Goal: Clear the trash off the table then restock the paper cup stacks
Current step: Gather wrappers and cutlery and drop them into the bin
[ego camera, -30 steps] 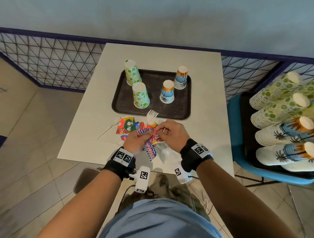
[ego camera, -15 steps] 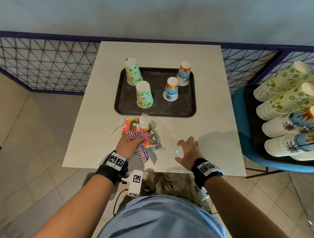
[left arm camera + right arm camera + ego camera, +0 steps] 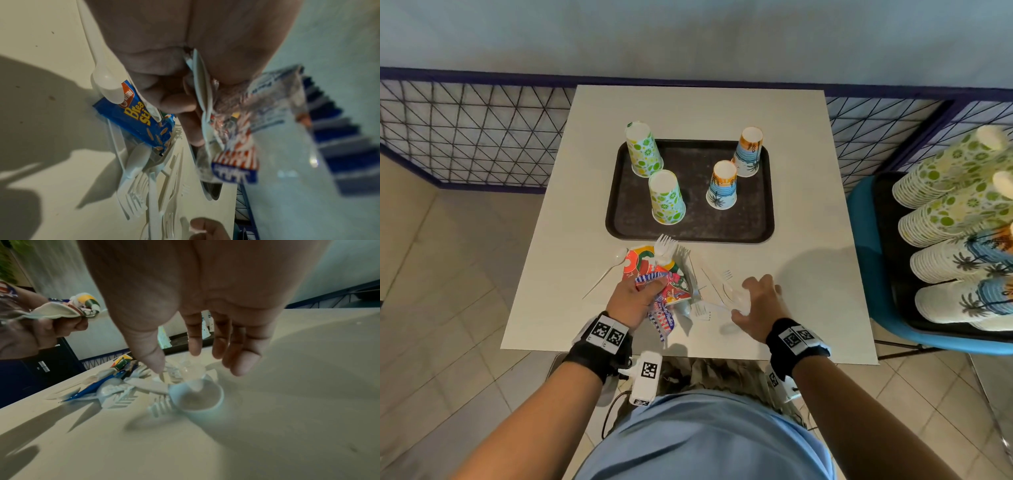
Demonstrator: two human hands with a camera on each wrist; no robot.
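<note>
Here, nearest the table's (image 3: 571, 308) front edge, the left hand (image 3: 631, 301) is clenched around a crumpled bundle of snack wrappers (image 3: 667, 291) with white plastic cutlery caught in it (the left wrist view shows a white piece pinched between the fingers). The right hand (image 3: 760, 308) hangs beside it, fingers spread and relaxed, holding nothing, just above a small clear plastic cup (image 3: 195, 392) lying among loose white forks (image 3: 123, 397) and a blue wrapper (image 3: 141, 120). Farther back, a dark tray (image 3: 753, 226) carries four upside-down paper cups (image 3: 667, 198), two green-patterned and two with palms. Off to the right, long cup stacks (image 3: 955, 219) lie on a black tray upon a blue chair (image 3: 866, 260).
</note>
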